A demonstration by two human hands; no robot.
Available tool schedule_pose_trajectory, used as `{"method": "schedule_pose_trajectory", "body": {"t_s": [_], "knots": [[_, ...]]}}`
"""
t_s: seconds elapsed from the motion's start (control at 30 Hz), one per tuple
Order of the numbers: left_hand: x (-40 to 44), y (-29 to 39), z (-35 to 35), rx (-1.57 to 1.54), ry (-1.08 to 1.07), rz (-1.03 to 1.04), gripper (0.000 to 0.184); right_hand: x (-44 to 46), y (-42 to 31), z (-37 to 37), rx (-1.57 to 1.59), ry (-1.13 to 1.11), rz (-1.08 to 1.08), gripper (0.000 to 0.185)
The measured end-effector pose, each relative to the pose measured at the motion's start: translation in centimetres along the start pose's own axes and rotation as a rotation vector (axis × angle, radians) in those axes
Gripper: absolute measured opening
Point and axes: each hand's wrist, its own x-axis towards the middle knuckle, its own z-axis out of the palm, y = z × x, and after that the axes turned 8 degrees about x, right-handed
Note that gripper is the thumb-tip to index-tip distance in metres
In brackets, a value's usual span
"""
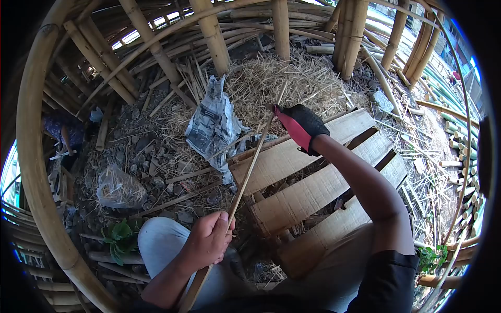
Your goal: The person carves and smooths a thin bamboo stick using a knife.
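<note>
A long, thin bamboo strip (248,172) runs diagonally from my lap up toward the straw heap. My bare left hand (211,240) is wrapped round its lower part, thumb on top, above my knee. Farther up, my right hand (302,128), in a pink and black glove, closes on the strip near its upper end. A small brown tip shows at the glove's fingers; I cannot make out what it is. Below my right forearm lies a low platform of wooden planks (302,201), with gaps between the boards.
Crumpled newspaper (211,122) and a clear plastic bag (121,188) lie on the littered ground. Shavings (292,78) are heaped ahead. Bamboo posts (211,36) and a curved bamboo pole (34,172) surround me. Bamboo poles (464,156) are stacked right. Another person (65,128) is at far left.
</note>
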Motion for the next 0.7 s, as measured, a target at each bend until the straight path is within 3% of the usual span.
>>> {"method": "schedule_pose_trajectory", "body": {"t_s": [0.03, 0.13, 0.23, 0.3, 0.47, 0.6, 0.63, 0.7], "knots": [[0.0, 0.1, -0.1, -0.007, -0.002, -0.003, 0.034, -0.2, 0.0, 0.1, 0.0, 0.052, 0.002, 0.068], [-0.4, 0.2, -0.1, -0.028, 0.002, -0.021, 0.034, -1.3, 0.1, 2.5, -0.071, 0.015, -0.268, 0.067], [-0.4, 0.4, -0.1, -0.025, 0.016, -0.021, 0.034, 0.4, -0.1, 0.0, -0.017, 0.004, -0.012, 0.064], [-0.3, 0.5, -0.1, -0.027, 0.015, -0.014, 0.034, -1.4, -0.1, 2.5, -0.017, 0.009, -0.288, 0.067], [-0.3, 0.2, -0.2, -0.03, 0.022, -0.013, 0.033, 0.7, 0.1, 0.9, -0.026, 0.019, 0.028, 0.061], [0.1, 0.3, -0.4, -0.03, 0.048, -0.027, 0.033, -2.8, -1.1, 4.2, -0.112, -0.039, -0.394, 0.065], [0.0, 0.4, -0.3, -0.032, 0.049, -0.023, 0.033, -2.4, -2.3, 2.0, -0.102, -0.123, -0.266, 0.064], [-0.1, 0.9, 0.0, -0.044, 0.057, -0.007, 0.034, -0.4, -1.9, 0.8, -0.047, 0.027, -0.168, 0.065]]}}
